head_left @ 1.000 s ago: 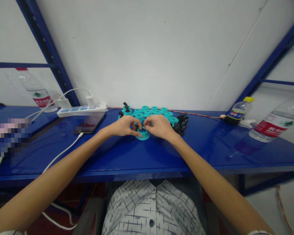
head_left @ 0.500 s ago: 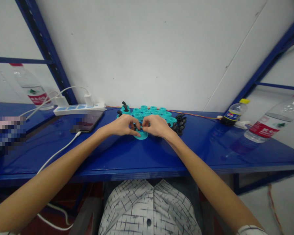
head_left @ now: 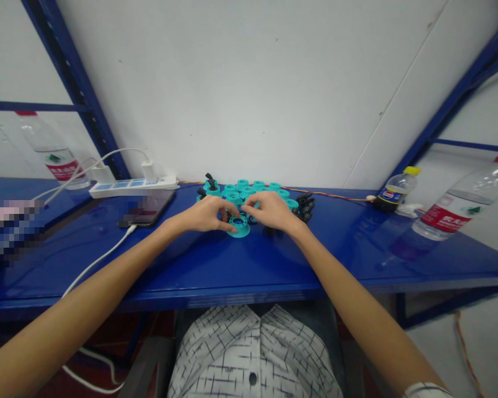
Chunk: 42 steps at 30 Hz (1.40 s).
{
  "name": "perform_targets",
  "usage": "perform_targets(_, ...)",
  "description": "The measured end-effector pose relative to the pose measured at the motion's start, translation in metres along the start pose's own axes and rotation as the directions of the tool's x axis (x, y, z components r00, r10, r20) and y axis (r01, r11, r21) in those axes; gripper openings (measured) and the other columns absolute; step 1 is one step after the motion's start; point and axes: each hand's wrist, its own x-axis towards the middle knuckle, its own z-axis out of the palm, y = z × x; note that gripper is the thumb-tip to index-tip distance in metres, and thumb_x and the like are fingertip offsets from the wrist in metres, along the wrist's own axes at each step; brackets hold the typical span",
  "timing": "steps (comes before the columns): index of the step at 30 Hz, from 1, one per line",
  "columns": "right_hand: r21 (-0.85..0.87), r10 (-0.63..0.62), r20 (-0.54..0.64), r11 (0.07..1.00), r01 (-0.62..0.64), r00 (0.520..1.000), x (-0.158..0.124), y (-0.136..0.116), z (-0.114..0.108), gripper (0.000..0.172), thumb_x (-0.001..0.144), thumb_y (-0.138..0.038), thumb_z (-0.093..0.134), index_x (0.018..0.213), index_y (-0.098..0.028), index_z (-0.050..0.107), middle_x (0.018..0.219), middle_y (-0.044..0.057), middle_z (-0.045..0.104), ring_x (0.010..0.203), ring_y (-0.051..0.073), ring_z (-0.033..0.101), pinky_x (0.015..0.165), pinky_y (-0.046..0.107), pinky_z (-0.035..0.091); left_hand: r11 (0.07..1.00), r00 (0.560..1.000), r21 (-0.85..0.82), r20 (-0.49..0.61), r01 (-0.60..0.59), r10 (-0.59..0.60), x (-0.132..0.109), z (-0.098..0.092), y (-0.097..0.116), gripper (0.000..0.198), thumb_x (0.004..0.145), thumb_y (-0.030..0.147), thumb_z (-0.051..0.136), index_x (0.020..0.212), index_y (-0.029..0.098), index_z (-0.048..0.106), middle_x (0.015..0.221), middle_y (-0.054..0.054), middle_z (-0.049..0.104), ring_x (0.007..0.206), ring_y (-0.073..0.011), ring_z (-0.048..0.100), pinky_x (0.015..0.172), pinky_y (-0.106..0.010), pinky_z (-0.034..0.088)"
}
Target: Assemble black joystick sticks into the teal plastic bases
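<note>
A round turquoise plastic piece [head_left: 240, 233] with a flared base and an open ring top rests on the blue table in front of me. My left hand [head_left: 209, 214] holds it from the left, thumb at the near rim and fingers curled over the far side. Just right of and above the piece is my right hand [head_left: 271, 210], its thumb and fingertips drawn together. Whatever is between those fingertips is too small to make out. Small dark parts show under the right hand, partly hidden by it.
More turquoise pieces [head_left: 258, 186] stand grouped behind my hands, some with black parts [head_left: 209, 181]. A black pile [head_left: 305, 205] lies to the right. Leftward are a phone [head_left: 153, 207] and power strip [head_left: 135, 186]; rightward, a cola bottle [head_left: 394, 193] and water bottle [head_left: 452, 213].
My right hand has lifted slightly and moved right, off the turquoise piece, so its ring top now shows. My left hand has stayed at the piece.
</note>
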Motion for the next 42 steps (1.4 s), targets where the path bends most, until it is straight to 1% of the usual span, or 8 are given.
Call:
perform_targets(4,-0.116,0.062,-0.201,0.989,-0.087,0.978,-0.002,0.018,-0.017,0.025,0.088,-0.032,0.054,0.083,-0.019,0.075,0.089,0.005,0.074,0.075,0.017,0.062,0.069,0.027,0.039,0.999,1.0,0.021,0.006,-0.028,0.028,0.0,0.002,-0.004,0.04,0.073,0.039,0.077,0.105,0.014,0.075,0.082,-0.006,0.074,0.068,-0.0147,0.064,0.065,-0.023,0.044)
perform_targets(8,-0.227,0.112,-0.208,0.961,-0.16,0.972,-0.002,0.034,-0.031,0.027,0.088,-0.033,0.053,0.085,-0.02,0.076,0.091,0.007,0.075,0.078,0.019,0.063,0.068,0.028,0.04,0.999,0.999,0.021,0.015,-0.041,0.041,0.001,0.003,-0.007,0.039,0.074,0.038,0.077,0.105,0.015,0.076,0.088,-0.007,0.075,0.067,-0.0142,0.063,0.065,-0.023,0.045)
perform_targets(13,-0.277,0.102,-0.054,0.954,-0.112,0.993,0.016,0.047,-0.04,0.027,0.085,-0.037,0.057,0.085,-0.019,0.077,0.087,0.007,0.075,0.076,0.019,0.064,0.063,0.027,0.037,0.999,0.999,0.027,0.003,-0.038,0.038,0.001,0.002,-0.007,0.039,0.073,0.04,0.077,0.103,0.016,0.076,0.089,-0.007,0.075,0.067,-0.0143,0.063,0.066,-0.024,0.046)
perform_targets(17,-0.164,0.081,0.09,0.984,-0.066,0.993,0.024,0.056,-0.048,0.03,0.081,-0.044,0.063,0.081,-0.017,0.077,0.081,0.006,0.075,0.071,0.016,0.062,0.061,0.025,0.036,0.999,0.999,0.036,-0.015,-0.034,0.035,0.0,0.003,-0.003,0.04,0.074,0.045,0.076,0.102,0.016,0.076,0.087,-0.007,0.075,0.066,-0.0138,0.063,0.065,-0.023,0.045)
perform_targets(22,0.095,0.001,0.244,0.995,-0.025,0.97,0.005,0.055,-0.06,0.042,0.073,-0.057,0.07,0.078,-0.016,0.078,0.074,0.004,0.073,0.069,0.016,0.061,0.06,0.025,0.039,0.998,0.998,0.056,-0.047,-0.043,0.045,0.0,0.005,-0.002,0.04,0.075,0.048,0.074,0.1,0.016,0.077,0.088,-0.007,0.074,0.069,-0.0139,0.063,0.066,-0.023,0.045)
perform_targets(30,0.096,-0.054,0.434,0.995,0.013,0.899,-0.01,0.045,-0.055,0.032,0.067,-0.047,0.078,0.081,-0.018,0.077,0.074,0.003,0.074,0.067,0.016,0.064,0.058,0.025,0.043,0.999,0.998,0.031,-0.045,-0.038,0.039,-0.001,0.006,-0.002,0.041,0.075,0.045,0.075,0.101,0.014,0.074,0.081,-0.006,0.073,0.067,-0.0141,0.063,0.065,-0.024,0.046)
perform_targets(36,0.104,-0.07,0.417,0.994,0.028,0.906,-0.009,0.038,-0.047,0.024,0.072,-0.04,0.075,0.077,-0.017,0.078,0.071,0.004,0.073,0.063,0.016,0.063,0.057,0.025,0.041,0.997,0.997,-0.076,-0.074,0.003,-0.009,-0.001,0.009,-0.003,0.066,0.069,0.046,0.079,0.123,0.016,0.057,0.099,-0.007,0.072,0.068,-0.0138,0.065,0.063,-0.025,0.049)
perform_targets(42,0.146,-0.179,0.175,0.977,0.155,0.968,-0.009,0.024,-0.041,0.024,0.081,-0.037,0.067,0.079,-0.015,0.076,0.072,0.004,0.071,0.065,0.015,0.06,0.061,0.026,0.039,0.995,0.997,-0.094,-0.074,0.018,-0.026,-0.001,0.011,-0.002,0.082,0.069,0.043,0.079,0.139,0.016,0.045,0.103,-0.009,0.071,0.07,-0.0142,0.065,0.066,-0.026,0.05)
